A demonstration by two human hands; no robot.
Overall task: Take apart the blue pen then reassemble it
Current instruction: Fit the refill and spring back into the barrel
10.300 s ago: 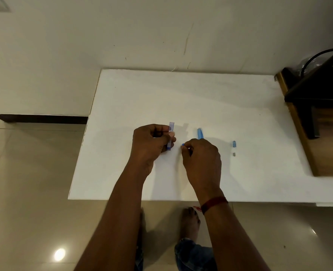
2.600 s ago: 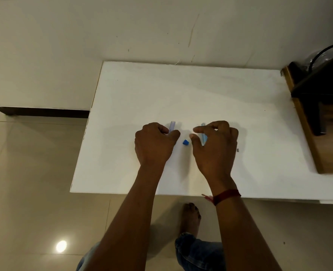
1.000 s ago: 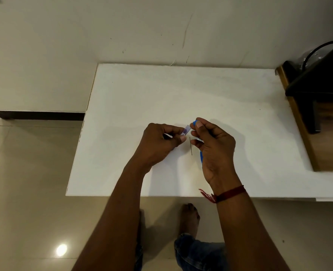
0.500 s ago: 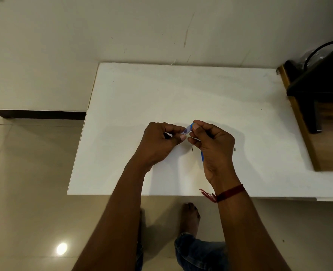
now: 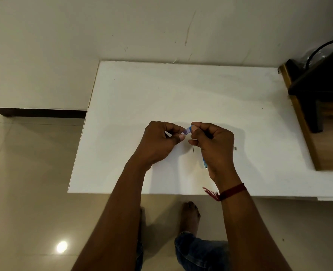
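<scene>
Above the middle of the white table (image 5: 181,94), my left hand (image 5: 159,142) pinches a short translucent blue pen barrel piece (image 5: 187,131) between thumb and forefinger. My right hand (image 5: 213,145) meets that piece with its fingertips, pinching a small blue part against its end. A thin dark refill (image 5: 193,147) hangs down from the right fingers. Another blue pen part (image 5: 204,163) pokes out below the right palm; how it is held is hidden. A tiny metal piece (image 5: 235,148) lies on the table to the right.
A dark wooden stand (image 5: 318,106) with a black cable sits at the table's right edge. The wall runs along the table's far side. Tiled floor and my feet (image 5: 190,216) show below the near edge.
Both hands stay together over the table's middle. In the last second they shifted only slightly, the right fingertips closing in on the end of the barrel piece.
</scene>
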